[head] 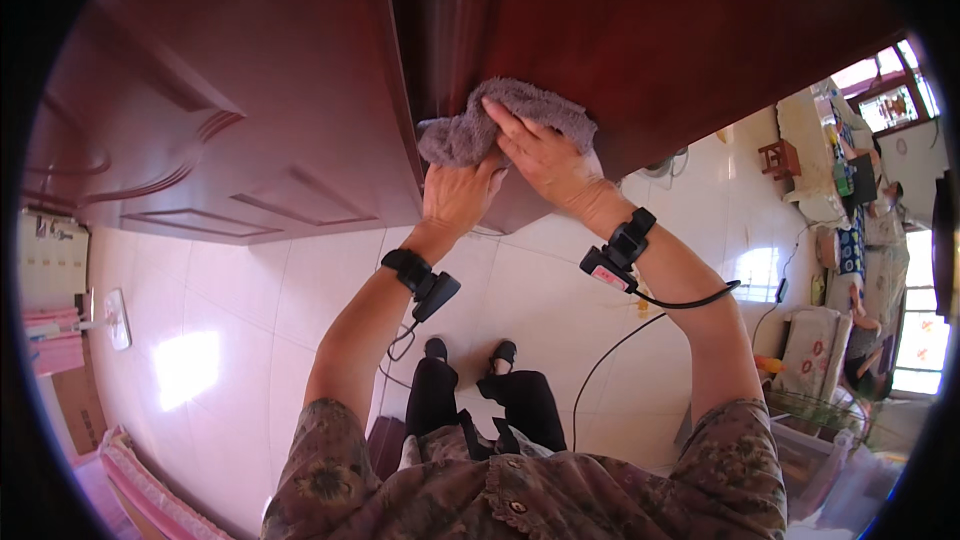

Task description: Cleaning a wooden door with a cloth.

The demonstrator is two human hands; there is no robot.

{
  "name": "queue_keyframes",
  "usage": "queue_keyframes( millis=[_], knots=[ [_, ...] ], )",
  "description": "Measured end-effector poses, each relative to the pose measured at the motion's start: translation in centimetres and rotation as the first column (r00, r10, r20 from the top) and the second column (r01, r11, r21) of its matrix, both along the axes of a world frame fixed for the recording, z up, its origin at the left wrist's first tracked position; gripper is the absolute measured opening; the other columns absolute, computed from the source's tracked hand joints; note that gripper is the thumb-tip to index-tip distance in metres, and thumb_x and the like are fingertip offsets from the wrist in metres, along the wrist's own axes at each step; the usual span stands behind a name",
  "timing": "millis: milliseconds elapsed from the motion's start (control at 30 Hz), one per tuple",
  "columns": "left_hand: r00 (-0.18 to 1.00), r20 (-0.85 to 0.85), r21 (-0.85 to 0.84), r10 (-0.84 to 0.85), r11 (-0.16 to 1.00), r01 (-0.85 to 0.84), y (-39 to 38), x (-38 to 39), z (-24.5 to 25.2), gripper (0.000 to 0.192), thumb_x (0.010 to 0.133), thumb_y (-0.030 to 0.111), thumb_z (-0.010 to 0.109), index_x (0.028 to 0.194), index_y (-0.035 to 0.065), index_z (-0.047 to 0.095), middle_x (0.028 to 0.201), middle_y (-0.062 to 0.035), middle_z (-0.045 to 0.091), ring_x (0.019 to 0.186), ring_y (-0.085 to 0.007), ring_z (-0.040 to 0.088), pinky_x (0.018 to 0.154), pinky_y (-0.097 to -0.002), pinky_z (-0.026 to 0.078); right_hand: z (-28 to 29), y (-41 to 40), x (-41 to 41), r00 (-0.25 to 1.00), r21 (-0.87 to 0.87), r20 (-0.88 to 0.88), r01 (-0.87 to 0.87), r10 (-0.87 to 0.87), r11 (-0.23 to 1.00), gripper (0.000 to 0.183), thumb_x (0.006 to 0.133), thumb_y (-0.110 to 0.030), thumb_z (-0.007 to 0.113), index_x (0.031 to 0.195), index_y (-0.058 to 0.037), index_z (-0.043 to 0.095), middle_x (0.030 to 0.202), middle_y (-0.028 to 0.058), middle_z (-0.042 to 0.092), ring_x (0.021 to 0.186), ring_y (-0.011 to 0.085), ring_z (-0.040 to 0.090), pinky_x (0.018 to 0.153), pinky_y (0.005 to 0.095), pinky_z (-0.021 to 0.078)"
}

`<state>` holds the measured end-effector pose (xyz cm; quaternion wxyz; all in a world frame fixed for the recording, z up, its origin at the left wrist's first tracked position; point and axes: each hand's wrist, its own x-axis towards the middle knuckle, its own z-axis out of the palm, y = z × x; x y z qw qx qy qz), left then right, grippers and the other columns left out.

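A fluffy grey cloth point(517, 116) lies bunched against the edge of a dark red wooden door point(637, 37). My right hand point(551, 165) presses on it with the fingers spread over the fabric. Just left and lower, my left hand point(459, 191) grips the cloth's lower left part, its fingertips hidden beneath the folds. Both wrists wear black straps with small devices and cables. A panelled dark red wooden door or cabinet front point(300, 90) stands to the left, with a dark gap between it and the surface under the cloth.
Pale floor tiles point(495, 277) extend below, with a black cable point(600, 367) hanging on the right. Farther right are a small wooden stool point(780, 159), covered seats and other people. A plastic bin point(802, 450) stands at lower right, and a white scale-like object point(117, 319) lies at left.
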<state>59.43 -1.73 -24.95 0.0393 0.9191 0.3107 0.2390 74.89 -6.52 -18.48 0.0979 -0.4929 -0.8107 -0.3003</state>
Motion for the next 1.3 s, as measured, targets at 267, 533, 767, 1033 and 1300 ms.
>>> queue_keyframes(
  millis=[267, 533, 767, 1033, 1300],
  knots=[
    [0.997, 0.059, 0.036, -0.044, 0.998, 0.042, -0.4, 1.3, -9.7, 0.058, 0.074, 0.024, 0.066, 0.127, 0.0088, 0.046, 0.132, -0.0177, 0.043, 0.122, -0.0378, 0.038, 0.1, -0.0493, 0.03, -11.3, -3.3, 2.4, 0.989, 0.035, 0.121, 0.086, -0.089, 0.996, 0.029, 0.076, -0.014, 0.053, 0.105, -0.01, 0.058, 0.14, 0.0039, 0.04, 0.099, 0.0082, 0.05, 0.081, 0.0167, 0.0407],
    [0.986, 0.06, 0.131, -0.156, 0.98, 0.147, -0.8, 2.3, -14.3, 0.061, 0.069, 0.023, 0.068, 0.125, 0.0097, 0.049, 0.133, -0.0169, 0.042, 0.126, -0.0351, 0.036, 0.102, -0.0491, 0.027, -18.1, -5.9, 4.5, 0.997, 0.116, -0.066, 0.042, -0.034, 0.992, 0.031, 0.081, -0.015, 0.046, 0.11, -0.009, 0.056, 0.143, 0.0076, 0.037, 0.131, 0.0175, 0.033, 0.103, 0.0336, 0.024],
    [0.97, 0.226, 0.599, -0.092, 0.798, -0.064, 0.1, 5.7, -4.7, 0.043, 0.081, 0.037, 0.06, 0.119, 0.0165, 0.056, 0.1, -0.0108, 0.061, 0.092, -0.0329, 0.058, 0.081, -0.049, 0.04, -7.5, -5.4, 7.6, 0.987, 0.616, -0.106, 0.158, -0.118, 0.771, 0.029, 0.07, -0.017, 0.06, 0.099, -0.0139, 0.061, 0.135, 0.0045, 0.045, 0.124, 0.0229, 0.041, 0.093, 0.0435, 0.0301],
    [0.862, 0.433, 0.716, -0.262, 0.681, -0.153, -1.9, 10.9, 6.2, 0.051, 0.088, 0.032, 0.05, 0.13, 0.0045, 0.043, 0.128, -0.0226, 0.043, 0.118, -0.04, 0.039, 0.099, -0.0494, 0.026, 2.1, -6.6, 8.9, 0.955, 0.812, -0.223, 0.07, 0.198, 0.58, 0.035, 0.075, -0.005, 0.058, 0.109, 0.0002, 0.055, 0.134, 0.0214, 0.039, 0.122, 0.04, 0.037, 0.1, 0.0469, 0.0318],
    [0.931, 0.225, 0.747, -0.287, 0.664, 0.024, -1.1, 11.1, -4.8, 0.054, 0.082, 0.042, 0.059, 0.123, 0.0075, 0.052, 0.125, -0.0224, 0.048, 0.116, -0.0421, 0.044, 0.093, -0.0581, 0.031, -12.0, -5.9, 8.4, 0.775, 0.691, -0.553, 0.221, 0.306, 0.688, 0.028, 0.073, -0.004, 0.058, 0.102, -0.0017, 0.058, 0.136, 0.0211, 0.038, 0.122, 0.0374, 0.04, 0.097, 0.0463, 0.0333]
  ],
)
